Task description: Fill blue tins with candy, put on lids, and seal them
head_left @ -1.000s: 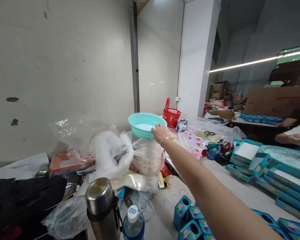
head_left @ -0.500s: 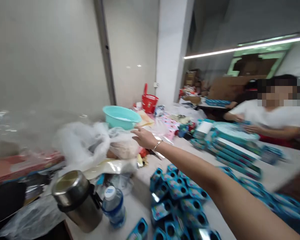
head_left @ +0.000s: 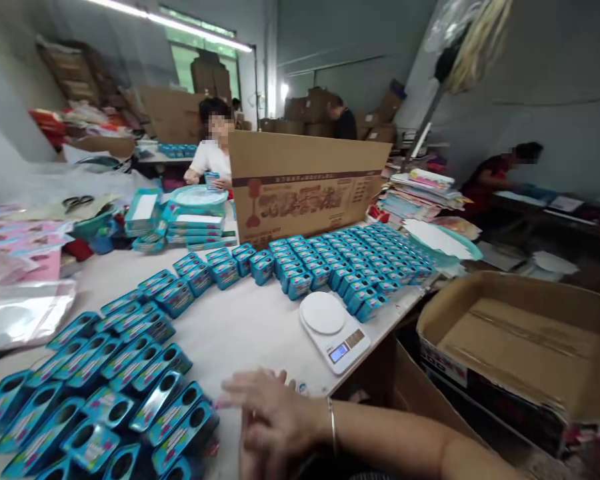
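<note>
My right hand (head_left: pixel 280 417), with a bracelet at the wrist, reaches in from the lower right over the table's near edge. Its fingers stretch out to the left, blurred, and I see nothing held in them. Below it, what looks like part of my left hand (head_left: pixel 250 450) shows; its fingers are hidden. Left of the hands stand many small blue boxes with round dark openings (head_left: pixel 145 363), close together. Beyond the hands, to the right, lies a white digital scale (head_left: pixel 336 337) with a lit display.
More blue boxes (head_left: pixel 353 257) stand in rows before an upright cardboard sheet (head_left: pixel 310 190). An open cardboard carton (head_left: pixel 525 333) sits right of the table. Clear plastic bags (head_left: pixel 27 310) lie at left. Across the table, a person in a white top (head_left: pixel 213 160) handles a blue box.
The view has swung right, so the flask, bottle and basin are out of sight. My right hand has drawn back from the plastic bags to the table's near edge.
</note>
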Tool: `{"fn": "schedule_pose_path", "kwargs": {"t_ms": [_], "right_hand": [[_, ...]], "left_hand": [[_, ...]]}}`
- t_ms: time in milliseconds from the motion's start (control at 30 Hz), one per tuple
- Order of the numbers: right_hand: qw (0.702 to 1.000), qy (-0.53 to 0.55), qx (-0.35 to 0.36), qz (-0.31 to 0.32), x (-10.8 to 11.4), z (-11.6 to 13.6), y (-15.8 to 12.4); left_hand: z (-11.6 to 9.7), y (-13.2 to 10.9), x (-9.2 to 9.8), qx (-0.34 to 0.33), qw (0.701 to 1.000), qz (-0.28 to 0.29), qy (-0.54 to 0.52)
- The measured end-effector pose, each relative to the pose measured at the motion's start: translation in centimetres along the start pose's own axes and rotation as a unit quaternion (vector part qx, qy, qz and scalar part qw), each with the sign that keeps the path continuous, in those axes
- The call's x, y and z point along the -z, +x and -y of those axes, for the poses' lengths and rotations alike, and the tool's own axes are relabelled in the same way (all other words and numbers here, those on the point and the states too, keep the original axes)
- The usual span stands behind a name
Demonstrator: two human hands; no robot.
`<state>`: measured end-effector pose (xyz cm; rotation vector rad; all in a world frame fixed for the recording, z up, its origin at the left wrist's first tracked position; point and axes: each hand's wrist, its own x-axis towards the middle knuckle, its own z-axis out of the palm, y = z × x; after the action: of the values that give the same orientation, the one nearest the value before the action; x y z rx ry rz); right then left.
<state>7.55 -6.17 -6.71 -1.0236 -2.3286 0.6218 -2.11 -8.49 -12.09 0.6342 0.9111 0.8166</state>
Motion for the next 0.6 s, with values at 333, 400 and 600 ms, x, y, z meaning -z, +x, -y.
{"fn": "schedule_pose_path", "kwargs": {"t_ms": [333, 400, 600], "right_hand": [[0.851, -0.103, -0.363, -0.365, 4.0, -10.6, -15.4], [0.79, -0.108, -0.449, -0.404, 3.7, -12.8, -18.8], [0.822, -0.024, -0.44, -0.361, 3.3, -14.5, -21.2]], "left_hand": [[-2.0, -0.5, -5.2, -0.005, 0.982, 0.012, -0.187], [-0.4, 1.5, -6.8, 0.022, 0.983, -0.077, -0.167], [3.9, 6.5, -10.9, 0.015, 0.995, -0.08, -0.059]]}}
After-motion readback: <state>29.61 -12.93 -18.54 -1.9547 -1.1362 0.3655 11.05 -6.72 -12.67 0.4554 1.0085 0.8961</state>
